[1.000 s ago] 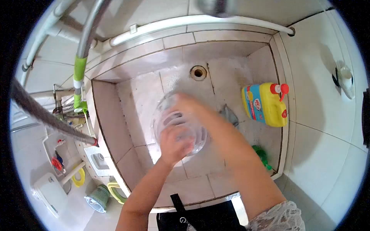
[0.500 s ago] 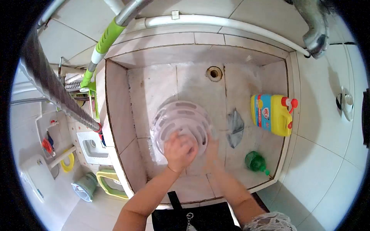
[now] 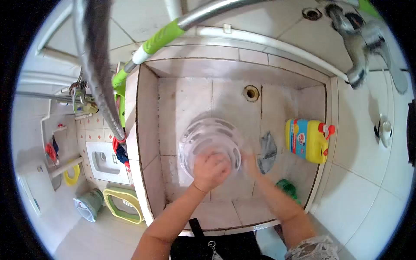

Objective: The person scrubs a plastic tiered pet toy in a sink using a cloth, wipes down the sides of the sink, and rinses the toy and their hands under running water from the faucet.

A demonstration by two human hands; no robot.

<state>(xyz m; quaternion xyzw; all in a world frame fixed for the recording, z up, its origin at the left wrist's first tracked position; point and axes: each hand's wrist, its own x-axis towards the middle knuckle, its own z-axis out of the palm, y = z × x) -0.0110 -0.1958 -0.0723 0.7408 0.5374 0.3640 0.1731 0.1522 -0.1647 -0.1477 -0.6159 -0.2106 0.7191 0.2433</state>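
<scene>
A translucent whitish plastic basket [image 3: 216,125] with slotted sides lies in the tiled basin, its outline partly blurred. My left hand [image 3: 211,170] is over its near part, fingers curled in; whatever they may hold is hidden. My right hand [image 3: 249,164] is at the basket's right side, smeared by motion, so its fingers do not show clearly. Just right of that hand, a crumpled grey cloth or bag [image 3: 268,152] lies on the basin floor.
A yellow jug [image 3: 307,141] with a red pump lies along the basin's right side. A green bottle [image 3: 287,189] is partly behind my right forearm. Near the back is a drain hole [image 3: 251,93]. A green-and-silver pole [image 3: 162,38] crosses the upper left; a faucet [image 3: 357,56] overhangs upper right.
The view has shifted, so the basin sits a little further right and lower. Both hands stay at the basket, and my right forearm now covers part of the green bottle.
</scene>
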